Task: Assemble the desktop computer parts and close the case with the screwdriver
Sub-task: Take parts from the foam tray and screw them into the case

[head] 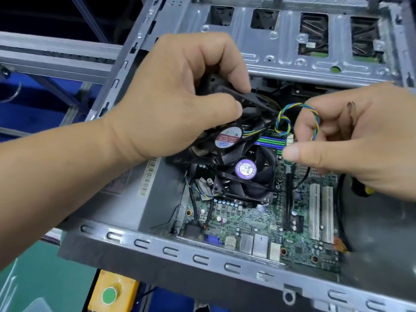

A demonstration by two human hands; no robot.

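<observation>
left hand (171,97) grips fan (227,140), right hand (351,140) seemingly pinching cable (284,122).

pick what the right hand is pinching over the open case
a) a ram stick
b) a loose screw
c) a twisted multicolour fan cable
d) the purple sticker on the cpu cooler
c: the right hand pinches the twisted multicolour fan cable, which runs to the black case fan that the left hand grips.

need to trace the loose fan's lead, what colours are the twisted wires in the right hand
Blue, yellow, green and black, twisted together: the fan wires by the right hand, head view.
</observation>
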